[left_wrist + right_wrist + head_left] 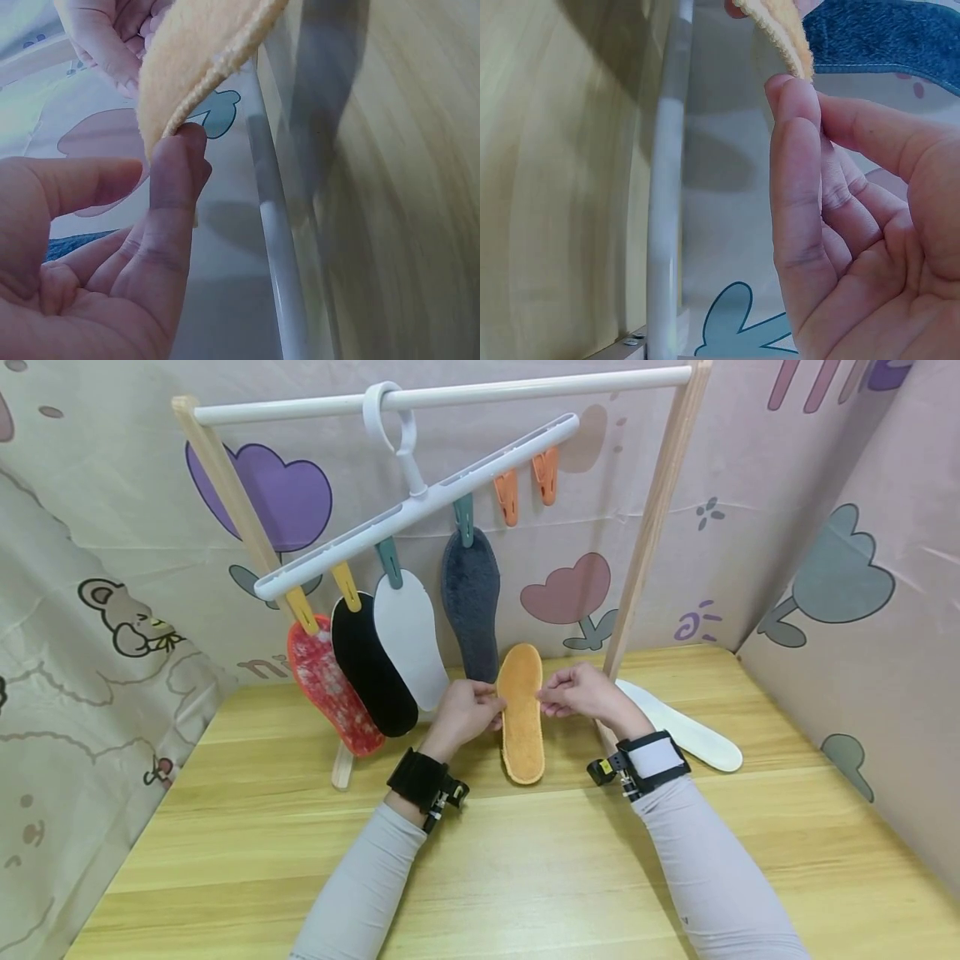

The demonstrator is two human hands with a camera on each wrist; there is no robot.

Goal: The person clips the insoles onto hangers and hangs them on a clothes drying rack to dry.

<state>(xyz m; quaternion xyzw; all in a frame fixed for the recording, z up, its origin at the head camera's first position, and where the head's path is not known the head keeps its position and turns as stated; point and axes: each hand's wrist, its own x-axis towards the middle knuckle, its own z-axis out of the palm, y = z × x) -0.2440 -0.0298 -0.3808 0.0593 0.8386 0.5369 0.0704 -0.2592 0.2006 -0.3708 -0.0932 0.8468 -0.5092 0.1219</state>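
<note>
Nearest to us, our two grey-sleeved forearms stretch over the pale wooden table (525, 877), each wrist strapped with a black band. Our left hand (467, 712) pinches the left edge of a fuzzy orange-yellow shoe insole (522, 714), and our right hand (581, 692) pinches its right edge, so we hold it upright between us, just above the tabletop. Behind it hangs a white plastic clip hanger (420, 502) from the white rail of a wooden rack (652, 518); its pegs grip a red patterned insole (324, 685), a black insole (371, 664), a white insole (408, 643) and a dark grey plush insole (471, 597). Another white insole (690, 731) lies flat on the table beside our right wrist.
</note>
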